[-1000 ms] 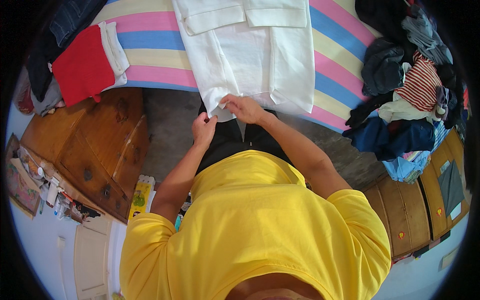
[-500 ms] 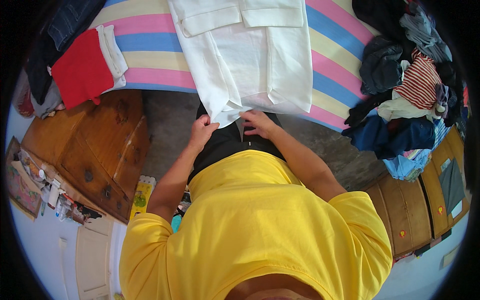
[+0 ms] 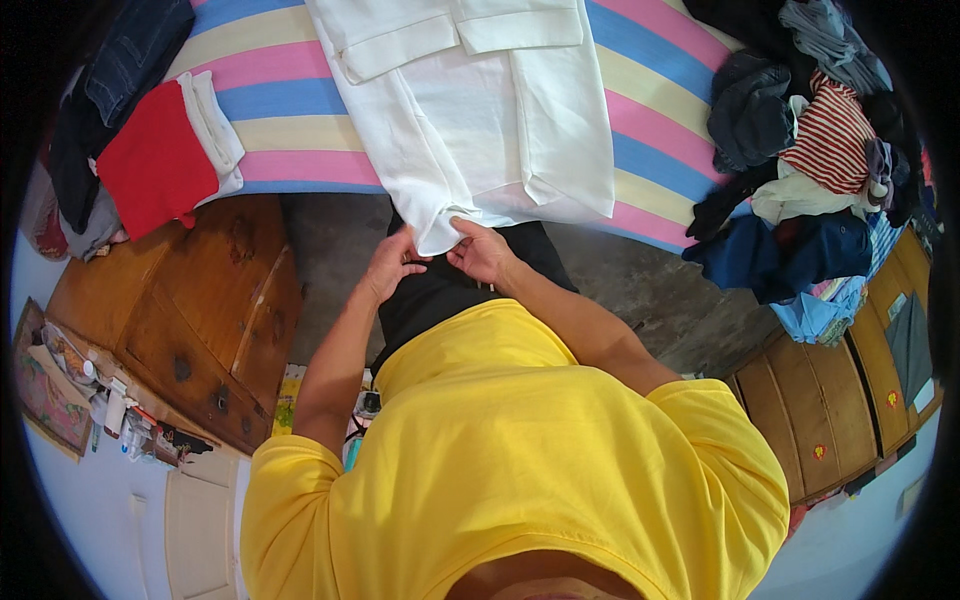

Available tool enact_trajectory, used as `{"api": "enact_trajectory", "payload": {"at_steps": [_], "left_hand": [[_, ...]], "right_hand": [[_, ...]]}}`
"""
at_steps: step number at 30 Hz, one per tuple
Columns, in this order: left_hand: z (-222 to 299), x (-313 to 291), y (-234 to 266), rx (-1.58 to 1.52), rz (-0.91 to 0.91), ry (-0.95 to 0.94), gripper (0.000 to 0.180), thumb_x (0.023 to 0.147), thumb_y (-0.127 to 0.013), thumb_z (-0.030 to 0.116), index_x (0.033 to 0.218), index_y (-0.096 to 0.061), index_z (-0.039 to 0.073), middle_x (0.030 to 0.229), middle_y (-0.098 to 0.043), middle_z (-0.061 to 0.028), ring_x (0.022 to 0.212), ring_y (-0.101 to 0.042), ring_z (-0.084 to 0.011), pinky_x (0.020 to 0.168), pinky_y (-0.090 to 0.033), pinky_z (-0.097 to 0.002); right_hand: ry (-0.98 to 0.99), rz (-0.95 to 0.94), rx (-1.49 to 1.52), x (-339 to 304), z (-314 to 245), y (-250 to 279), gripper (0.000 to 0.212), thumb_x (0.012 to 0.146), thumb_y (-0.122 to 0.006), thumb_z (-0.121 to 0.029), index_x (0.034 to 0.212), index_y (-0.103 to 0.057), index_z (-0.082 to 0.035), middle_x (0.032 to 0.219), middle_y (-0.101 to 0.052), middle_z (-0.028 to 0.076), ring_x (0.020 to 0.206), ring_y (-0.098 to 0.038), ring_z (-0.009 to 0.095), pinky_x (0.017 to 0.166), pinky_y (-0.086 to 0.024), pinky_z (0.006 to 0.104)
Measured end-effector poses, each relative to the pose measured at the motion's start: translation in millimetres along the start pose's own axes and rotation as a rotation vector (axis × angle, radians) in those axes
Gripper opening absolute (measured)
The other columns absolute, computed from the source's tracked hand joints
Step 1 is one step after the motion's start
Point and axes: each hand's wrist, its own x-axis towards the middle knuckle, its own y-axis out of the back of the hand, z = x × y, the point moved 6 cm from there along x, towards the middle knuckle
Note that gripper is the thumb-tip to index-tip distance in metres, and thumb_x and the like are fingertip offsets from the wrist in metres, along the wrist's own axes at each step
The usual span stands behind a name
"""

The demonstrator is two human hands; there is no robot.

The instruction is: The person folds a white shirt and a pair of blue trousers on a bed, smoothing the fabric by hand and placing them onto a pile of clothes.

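The white garment (image 3: pixel 475 130) lies ahead of both hands on the striped sheet (image 3: pixel 285 102), long axis pointing away from the person. The right hand (image 3: pixel 482 254) pinches its overhanging near-left corner; the left hand (image 3: pixel 392 266) adjoins that corner's left edge, finger closure indeterminable.

Striped bedcover (image 3: pixel 280 102): white garment (image 3: pixel 465 120) overhanging near edge; folded red cloth (image 3: pixel 155 150) left; clothes heap (image 3: pixel 830 140) right.
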Motion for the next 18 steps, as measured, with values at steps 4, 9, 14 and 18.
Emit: {"api": "enact_trajectory", "payload": {"at_steps": [4,9,14,18], "left_hand": [[12.8,22.6,12.6,-0.18,0.175,-0.033,0.061,0.083,-0.046,0.065,0.109,-0.054,0.01,0.098,-0.06,-0.0071,0.089,-0.057,-0.0212,0.078,-0.046,-0.0348],[17.2,50.5,-14.2,-0.464,-0.027,-0.17,0.062,0.083,-0.06,0.047,0.126,-0.045,0.004,0.116,-0.057,-0.0102,0.104,-0.056,-0.0252,0.092,-0.043,-0.038],[3.3,55.2,-31.6,-0.564,-0.151,-0.067,0.047,0.079,-0.066,0.018,0.12,-0.05,0.001,0.11,-0.06,-0.0116,0.1,-0.059,-0.0264,0.09,-0.046,-0.0395],[9.7,54.0,-22.8,-0.376,0.002,-0.156,0.044,0.08,-0.062,0.009,0.121,-0.048,-0.002,0.112,-0.058,-0.0138,0.102,-0.058,-0.0279,0.092,-0.046,-0.0418]], "right_hand": [[-0.029,-0.035,0.005,-3.9,1.5,-2.2,0.018,0.084,-0.064,-0.023,0.099,-0.058,-0.015,0.083,-0.061,-0.002,0.077,-0.056,0.013,0.066,-0.045,0.0301],[-0.056,-0.031,-0.066,-3.4,4.2,3.6,0.018,0.083,-0.065,-0.024,0.096,-0.058,-0.013,0.08,-0.061,0.0,0.074,-0.056,0.014,0.065,-0.044,0.0295],[-0.054,0.098,-0.414,-5.5,4.9,21.0,0.017,0.083,-0.064,-0.02,0.096,-0.059,-0.01,0.083,-0.062,0.002,0.071,-0.058,0.014,0.062,-0.046,0.0277],[0.187,0.243,-0.929,-37.1,-23.3,34.9,0.027,0.08,-0.064,-0.019,0.101,-0.062,-0.003,0.083,-0.065,0.005,0.067,-0.061,0.016,0.058,-0.048,0.0277]]}}
